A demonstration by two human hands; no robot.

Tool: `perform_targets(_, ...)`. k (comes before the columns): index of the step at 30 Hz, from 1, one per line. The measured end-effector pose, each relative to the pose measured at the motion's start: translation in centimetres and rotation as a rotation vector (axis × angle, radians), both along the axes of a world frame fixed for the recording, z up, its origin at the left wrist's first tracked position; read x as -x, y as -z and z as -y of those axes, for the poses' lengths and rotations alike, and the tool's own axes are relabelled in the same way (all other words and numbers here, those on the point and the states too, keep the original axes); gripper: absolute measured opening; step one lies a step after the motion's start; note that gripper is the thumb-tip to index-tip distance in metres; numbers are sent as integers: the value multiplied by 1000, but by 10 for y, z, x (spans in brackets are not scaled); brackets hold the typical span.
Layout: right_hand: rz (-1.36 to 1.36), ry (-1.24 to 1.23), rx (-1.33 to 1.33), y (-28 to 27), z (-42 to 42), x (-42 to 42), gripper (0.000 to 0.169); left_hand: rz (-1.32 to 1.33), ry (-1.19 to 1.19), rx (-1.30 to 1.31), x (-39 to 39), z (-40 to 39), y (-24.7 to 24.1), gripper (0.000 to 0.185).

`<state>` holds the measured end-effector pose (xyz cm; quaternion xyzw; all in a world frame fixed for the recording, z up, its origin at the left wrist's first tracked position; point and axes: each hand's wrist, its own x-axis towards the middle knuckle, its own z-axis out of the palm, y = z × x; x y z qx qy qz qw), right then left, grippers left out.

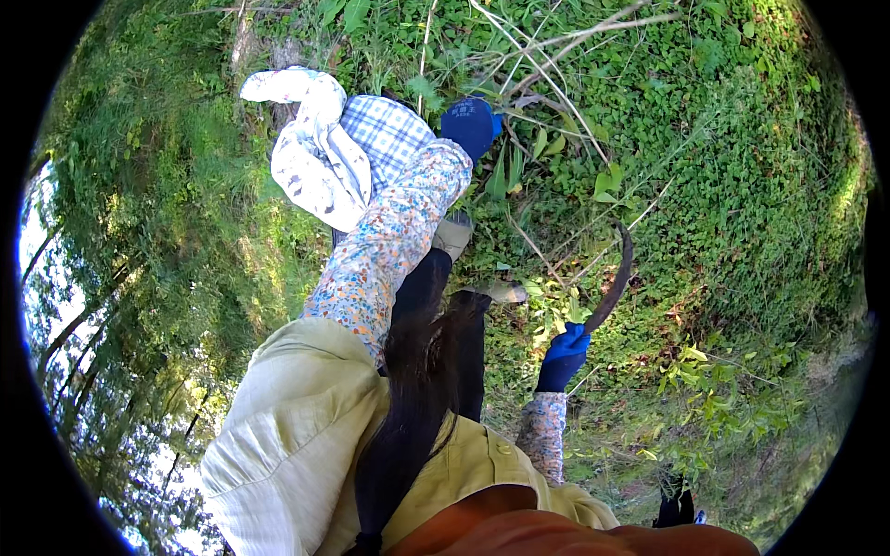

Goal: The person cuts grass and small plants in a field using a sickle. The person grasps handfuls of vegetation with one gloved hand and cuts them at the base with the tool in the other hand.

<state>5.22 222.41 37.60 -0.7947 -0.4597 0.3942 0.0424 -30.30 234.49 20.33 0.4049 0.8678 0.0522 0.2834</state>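
My right hand (564, 358), in a blue work glove, grips a sickle (621, 278) with a dark curved blade pointing up and away from me. The fist covers its handle. My left hand (471, 127), in a matching glove, reaches far forward beside dry stems (549, 66) and broad green leaves (506, 170). Its fingers face away from me, so whether they hold a stem is hidden. Just left of that hand are a blue-and-white checked cloth (386, 132) and a bunched white patterned cloth (313, 149), partly behind my floral sleeve (396, 236).
Low green plants (737, 174) cover the ground ahead and right. A leafy sapling (716, 396) grows to the right. My shoes (452, 236) stand among weeds. Trees (104, 333) rise at the left. At lower right, a person's dark-clothed legs (673, 504) show.
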Motion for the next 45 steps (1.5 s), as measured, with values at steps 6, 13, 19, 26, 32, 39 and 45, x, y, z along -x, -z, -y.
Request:
perform_targets(6, -520, 14, 399, 84, -23, 47, 34, -185, -459, -161, 14, 77, -26, 36)
perform_targets(13, -615, -354, 243, 193, -88, 251, 33, -422, -199, 240, 118, 59, 15, 119)
perform_targets(19, -624, -334, 752, 166, -99, 278, 40, 199, -180, -298, 149, 37, 38, 105)
perform_targets(26, -810, -121, 976, 155, -102, 296, 41, -25, -56, -120, 107, 23, 11, 89)
perform_targets(32, -938, 58, 1017, 136, -83, 286, 41, -331, 237, 70, 92, -6, -1, 33)
perform_targets(39, -1019, 33, 940, 60, -51, 198, 43, -336, 308, 237, 97, -26, -12, 16)
perform_targets(45, -899, 194, 765, -11, -44, 51, 40, -178, 133, 213, 122, -41, -31, 30)
